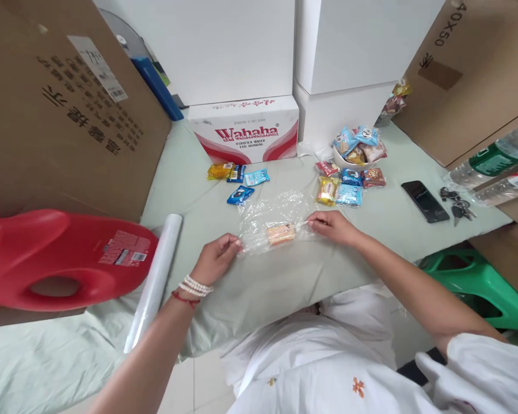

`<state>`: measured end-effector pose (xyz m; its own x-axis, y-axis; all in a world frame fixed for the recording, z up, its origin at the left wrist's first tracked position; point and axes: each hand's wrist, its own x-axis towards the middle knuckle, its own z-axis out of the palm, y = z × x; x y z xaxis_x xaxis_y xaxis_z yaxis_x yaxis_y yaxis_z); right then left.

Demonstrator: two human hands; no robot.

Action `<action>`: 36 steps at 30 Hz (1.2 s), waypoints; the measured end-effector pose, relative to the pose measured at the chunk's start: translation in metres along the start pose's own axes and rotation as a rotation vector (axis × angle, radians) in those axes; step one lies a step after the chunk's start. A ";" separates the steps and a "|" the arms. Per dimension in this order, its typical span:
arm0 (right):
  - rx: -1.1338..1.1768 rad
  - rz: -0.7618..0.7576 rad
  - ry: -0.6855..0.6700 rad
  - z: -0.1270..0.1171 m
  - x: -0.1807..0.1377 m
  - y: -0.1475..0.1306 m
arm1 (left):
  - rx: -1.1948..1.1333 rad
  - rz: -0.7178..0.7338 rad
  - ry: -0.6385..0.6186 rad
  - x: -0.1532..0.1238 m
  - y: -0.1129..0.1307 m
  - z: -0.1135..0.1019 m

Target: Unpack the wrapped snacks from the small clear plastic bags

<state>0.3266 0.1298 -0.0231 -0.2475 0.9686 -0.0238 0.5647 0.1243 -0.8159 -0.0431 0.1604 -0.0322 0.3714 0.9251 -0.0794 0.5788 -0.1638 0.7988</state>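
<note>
Clear plastic film [271,208] lies on the surface [198,210], this side of the Wahaha carton [247,138]; left hand [218,256] and right hand [334,226] pinch its opposite ends, seemingly keeping it taut about the orange packet [281,234] before the carton's right half.

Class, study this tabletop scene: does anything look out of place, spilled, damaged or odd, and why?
The brown cardboard box on the picture's left: its printing appears upside down, suggesting the box is inverted. The clear film pinched by the left hand and right hand is wrinkled, but no spill shows.
</note>
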 end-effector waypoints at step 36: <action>-0.724 -0.481 -0.361 0.038 0.028 -0.036 | -0.116 0.194 0.200 0.008 0.016 0.058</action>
<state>0.2690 0.1445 -0.0165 -0.7419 0.6683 -0.0543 0.6606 0.7147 -0.2297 0.0107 0.1450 -0.0548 0.3102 0.9312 0.1913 0.4199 -0.3147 0.8512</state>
